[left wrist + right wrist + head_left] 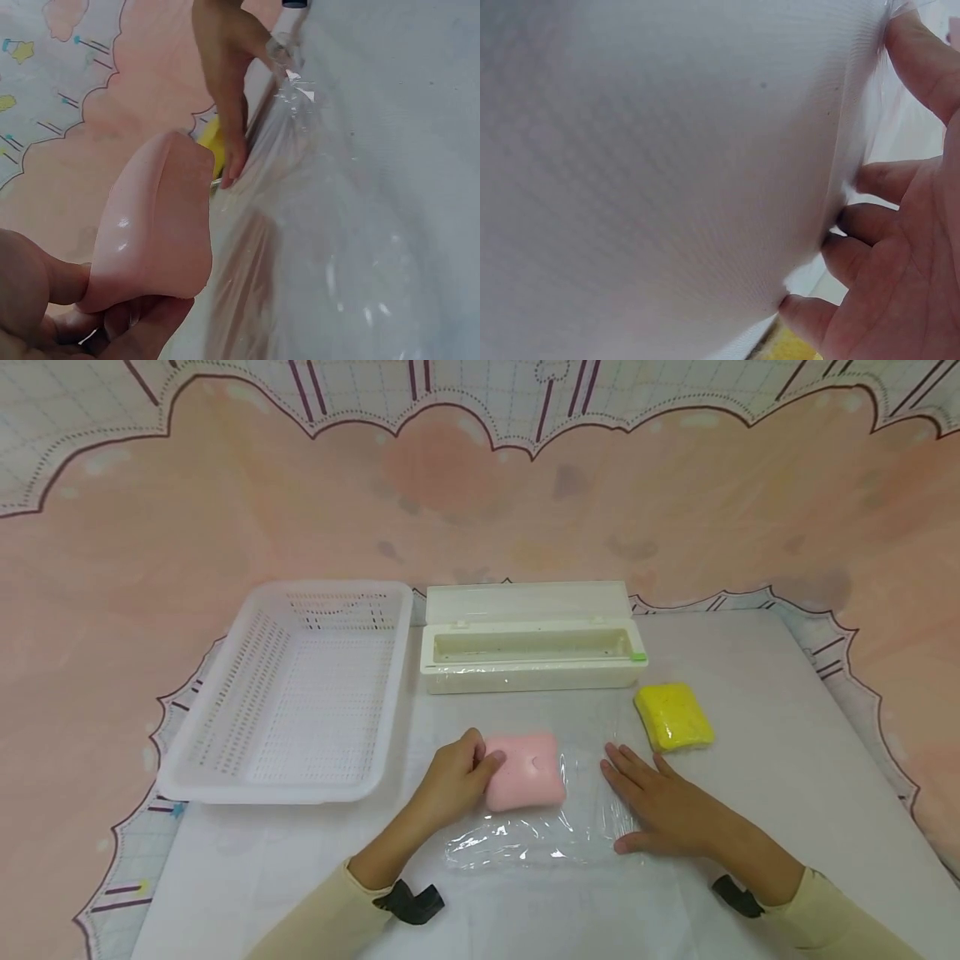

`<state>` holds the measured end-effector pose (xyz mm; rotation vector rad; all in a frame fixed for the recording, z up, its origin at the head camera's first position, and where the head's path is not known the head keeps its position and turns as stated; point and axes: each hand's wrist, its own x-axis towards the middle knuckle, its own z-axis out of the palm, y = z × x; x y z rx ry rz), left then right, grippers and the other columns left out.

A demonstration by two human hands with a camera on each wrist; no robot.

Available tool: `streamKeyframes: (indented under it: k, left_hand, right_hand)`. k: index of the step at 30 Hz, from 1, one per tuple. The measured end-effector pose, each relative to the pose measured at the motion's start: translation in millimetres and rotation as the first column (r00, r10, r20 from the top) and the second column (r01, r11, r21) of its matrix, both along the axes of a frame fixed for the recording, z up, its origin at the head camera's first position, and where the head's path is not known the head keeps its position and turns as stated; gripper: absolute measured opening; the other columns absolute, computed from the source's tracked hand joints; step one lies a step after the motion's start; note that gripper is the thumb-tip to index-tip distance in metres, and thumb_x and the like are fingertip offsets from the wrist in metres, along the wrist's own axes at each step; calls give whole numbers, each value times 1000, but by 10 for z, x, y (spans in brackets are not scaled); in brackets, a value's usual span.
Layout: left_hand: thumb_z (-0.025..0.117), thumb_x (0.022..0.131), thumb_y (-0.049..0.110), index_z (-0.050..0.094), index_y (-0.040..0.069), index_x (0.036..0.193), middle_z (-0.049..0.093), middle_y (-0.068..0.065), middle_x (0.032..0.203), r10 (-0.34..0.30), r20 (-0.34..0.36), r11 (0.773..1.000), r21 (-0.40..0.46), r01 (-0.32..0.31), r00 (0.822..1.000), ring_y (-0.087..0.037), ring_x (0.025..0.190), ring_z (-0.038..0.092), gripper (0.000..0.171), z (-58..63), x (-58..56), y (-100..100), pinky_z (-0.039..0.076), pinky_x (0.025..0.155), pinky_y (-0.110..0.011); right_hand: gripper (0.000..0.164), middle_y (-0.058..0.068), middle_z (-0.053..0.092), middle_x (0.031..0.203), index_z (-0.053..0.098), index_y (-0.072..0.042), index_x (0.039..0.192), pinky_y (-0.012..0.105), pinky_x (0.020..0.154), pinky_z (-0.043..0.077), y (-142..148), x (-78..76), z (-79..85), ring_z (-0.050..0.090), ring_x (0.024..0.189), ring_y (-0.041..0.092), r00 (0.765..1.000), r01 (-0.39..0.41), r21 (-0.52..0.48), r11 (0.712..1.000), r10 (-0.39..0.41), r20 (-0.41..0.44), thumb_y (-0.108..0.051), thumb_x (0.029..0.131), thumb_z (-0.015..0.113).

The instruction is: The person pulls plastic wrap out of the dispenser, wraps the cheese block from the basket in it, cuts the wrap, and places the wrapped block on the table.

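A pink, rounded, pillow-shaped case (525,774) is pinched at its left edge by my left hand (452,782), thumb on top. In the left wrist view the case (154,225) looks tilted, with the fingers under its lower end. Beneath and around it lies a sheet of clear plastic film (510,847), wrinkled and shiny. My right hand (663,806) has its fingers spread, and its fingertips press the film's right edge on the table. The right wrist view shows those fingertips (847,255) against the white surface. A yellow wrapped block (673,717) sits just beyond the right hand.
A white perforated basket (386,735) stands at the left. At the back is a long cream film dispenser box (536,680), its lid raised and a small green piece (638,657) at its right end. A white cloth covers the table (780,718).
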<state>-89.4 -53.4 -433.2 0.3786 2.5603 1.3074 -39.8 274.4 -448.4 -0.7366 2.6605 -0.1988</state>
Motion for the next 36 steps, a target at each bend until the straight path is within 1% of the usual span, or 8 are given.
streamKeyframes:
  k: [5, 12, 17, 26, 32, 35, 36]
  left_hand:
    - [62, 101, 23, 46, 11, 79, 41, 4, 63, -11, 0, 1000, -1, 11, 1000, -11, 59, 41, 29, -63, -8, 82, 32, 54, -23]
    - [61, 101, 24, 47, 11, 80, 42, 3, 62, -18, 24, 1000, 1, 18, 1000, -12, 58, 43, 29, -89, -19, 155, 34, 53, -24]
    - [61, 101, 25, 47, 10, 80, 44, 2, 61, -15, 40, 1000, -5, 15, 999, -13, 57, 44, 29, -124, -10, 185, 36, 52, -25]
    - [61, 102, 24, 47, 10, 81, 44, 2, 61, -19, 36, 998, -51, 21, 999, -12, 54, 43, 28, -252, -13, 196, 34, 49, -24]
    - [60, 102, 25, 48, 10, 83, 44, 2, 62, -32, 25, 997, -67, 34, 999, -11, 55, 42, 28, -271, -24, 202, 34, 50, -24]
    - [61, 102, 28, 48, 10, 84, 45, 2, 64, -50, 38, 996, -73, 52, 998, -11, 56, 43, 28, -274, -31, 196, 35, 51, -23]
    - [62, 101, 29, 49, 10, 85, 46, 2, 65, -58, 52, 996, -72, 61, 997, -11, 57, 44, 28, -272, -30, 192, 35, 52, -24]
  right_hand:
    - [111, 18, 21, 169, 31, -5, 159, 67, 120, 21, 0, -6, -10, 22, 155, 41, 1000, 2, 3, 1000, -2, 2, -73, 80, 69]
    - [112, 17, 21, 169, 31, -6, 160, 67, 120, 20, -8, -13, -8, 22, 155, 40, 1000, 21, 3, 1000, -21, 20, -71, 79, 71]
    - [112, 17, 22, 169, 32, -5, 159, 67, 120, 21, -13, -12, -9, 22, 155, 40, 1000, 24, 4, 1000, -24, 18, -70, 78, 72]
    - [112, 17, 19, 170, 30, -5, 160, 67, 120, 19, -19, -7, -34, 20, 156, 40, 999, 28, 2, 1000, -28, 24, -68, 78, 74]
    - [113, 16, 18, 170, 30, -6, 160, 67, 120, 19, -19, -5, -31, 20, 156, 40, 999, 33, 10, 999, -33, 29, -68, 77, 75]
    - [113, 15, 18, 171, 29, -7, 160, 67, 121, 18, -16, -3, -28, 19, 156, 39, 998, 40, 11, 999, -41, 37, -67, 76, 76]
    - [113, 15, 18, 171, 30, -7, 160, 67, 121, 18, -14, -2, -29, 19, 156, 40, 998, 41, 10, 999, -41, 37, -67, 76, 77]
